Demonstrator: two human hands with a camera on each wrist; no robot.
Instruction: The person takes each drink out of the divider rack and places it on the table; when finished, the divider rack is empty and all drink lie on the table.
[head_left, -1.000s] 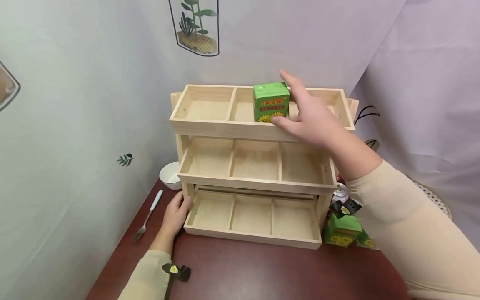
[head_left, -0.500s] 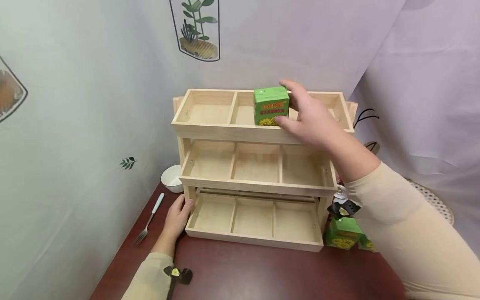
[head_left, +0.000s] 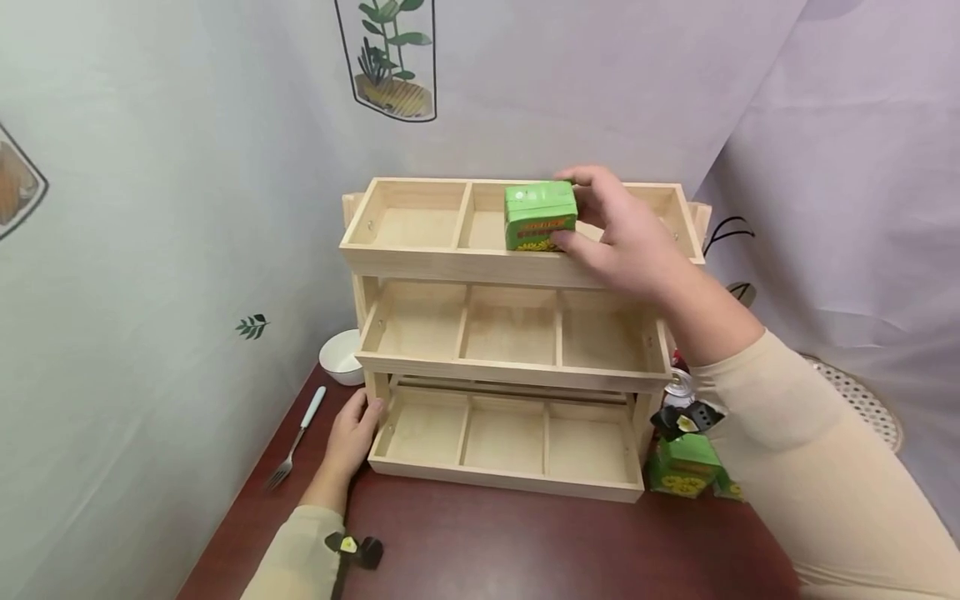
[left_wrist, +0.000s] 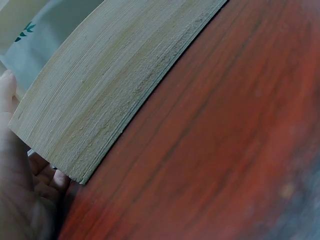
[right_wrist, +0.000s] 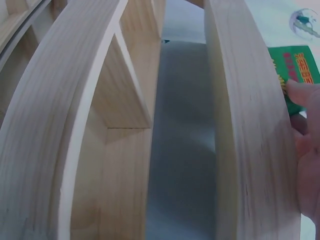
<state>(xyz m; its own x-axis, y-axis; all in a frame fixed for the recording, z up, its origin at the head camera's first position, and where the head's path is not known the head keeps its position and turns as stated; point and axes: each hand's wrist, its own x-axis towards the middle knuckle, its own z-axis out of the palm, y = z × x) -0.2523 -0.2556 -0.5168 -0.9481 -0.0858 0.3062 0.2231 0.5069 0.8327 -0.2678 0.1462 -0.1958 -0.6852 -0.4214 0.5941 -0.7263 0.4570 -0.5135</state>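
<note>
A three-tier wooden rack stands on the dark red table, each tier split into three compartments. In the head view my right hand grips a green drink carton by its right side, thumb on the front and fingers behind. The carton sits partly down in the middle compartment of the top tier, its lower part hidden by the front board. My left hand holds the rack at the lower left. In the left wrist view, its thumb and curled fingers lie on either side of the wooden board's corner.
Left of the rack are a white bowl and a fork with a pale handle. To the right stand more green cartons and a can, partly covered by the right sleeve. Pale cloth walls enclose the back and left.
My right hand has lowered the green carton deeper into the top tier's middle compartment, so less of its front shows. The left hand has stayed at the rack's side.
</note>
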